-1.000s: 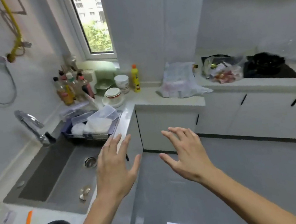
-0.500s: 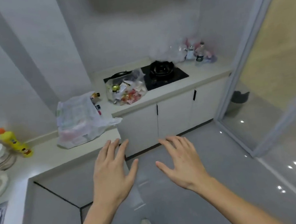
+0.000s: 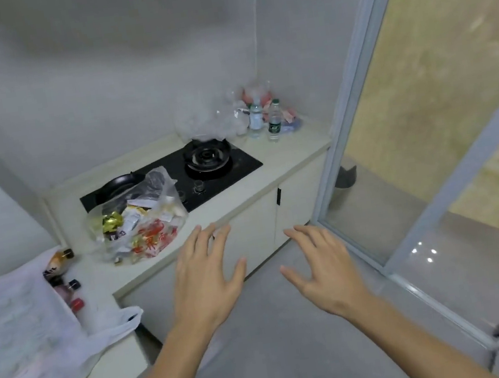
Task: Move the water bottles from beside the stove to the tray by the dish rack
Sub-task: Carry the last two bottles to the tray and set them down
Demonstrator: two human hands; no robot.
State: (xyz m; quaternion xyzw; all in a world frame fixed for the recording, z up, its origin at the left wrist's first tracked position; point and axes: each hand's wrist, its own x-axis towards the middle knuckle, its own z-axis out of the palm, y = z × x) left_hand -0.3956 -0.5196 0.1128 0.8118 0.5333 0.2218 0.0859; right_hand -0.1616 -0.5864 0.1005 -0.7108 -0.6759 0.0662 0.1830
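While held out palm-down over grey floor, left hand (image 3: 205, 279) w/ fingers straight + spread, thumb out, gripping nothing. Right hand (image 3: 325, 269) same: fingers spread, slightly bent, nothing in grasp. Both hovering in front of white cabinet doors (image 3: 265, 218), not touching them.

Two water bottles (image 3: 265, 120) upright at far right back corner of counter (image 3: 288, 154), just right of stove (image 3: 206, 166): one w/ green cap + green label (image 3: 273, 120), one clear w/ pale label (image 3: 255, 118) just left of it, close together. Well apart from both hands, up and beyond fingertips; right hand's fingers nearer to them than left's. Crumpled clear + red/white plastic bags (image 3: 221, 115) behind and beside bottles.

Black pan (image 3: 118, 187) on left burner, partly under clear bag of snack wrappers (image 3: 137, 225) at counter front. White plastic bag (image 3: 26, 329) w/ small bottles poking out on lower-left counter. Glass sliding door (image 3: 432, 161) at right. Tray and dish rack out of view.
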